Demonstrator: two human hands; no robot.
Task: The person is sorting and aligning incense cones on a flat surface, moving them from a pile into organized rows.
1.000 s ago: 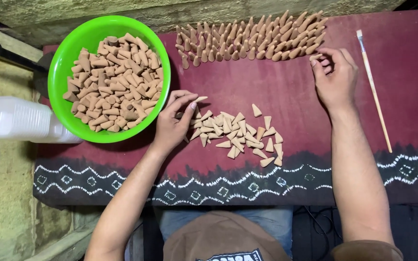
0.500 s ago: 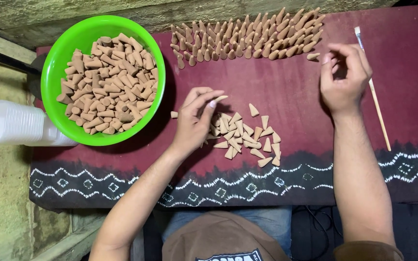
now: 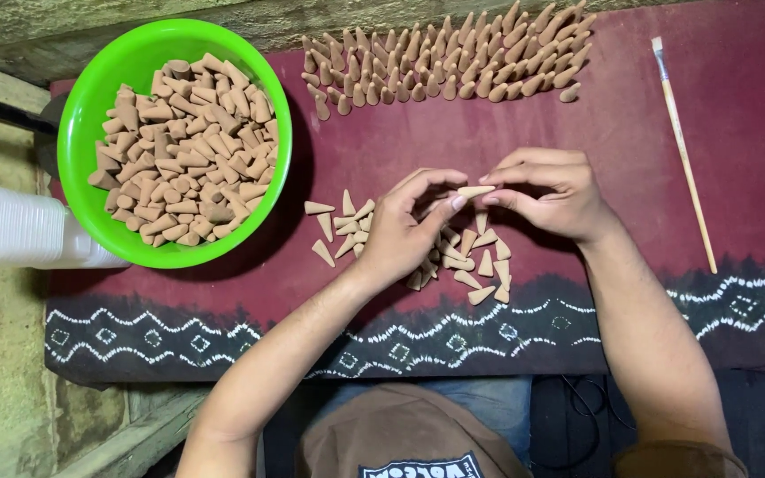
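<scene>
My left hand (image 3: 409,232) and my right hand (image 3: 549,195) meet over the maroon cloth (image 3: 630,159), both pinching one tan clay cone (image 3: 475,190) that lies sideways between their fingertips. Under and around the hands lies a loose pile of small cones (image 3: 475,261), some partly hidden by my left hand. Along the cloth's far edge, several cones stand in tidy rows (image 3: 453,55). A bright green bowl (image 3: 86,124) heaped with more cones sits at the left.
A thin paintbrush (image 3: 683,150) lies at the right side of the cloth. A white plastic container (image 3: 11,228) sits at the left, beside the bowl. The cloth's near edge has a white patterned border (image 3: 223,341).
My right hand came down from the rows at the far edge to the middle. My left hand lifted a cone from the pile, and both hands now hold it.
</scene>
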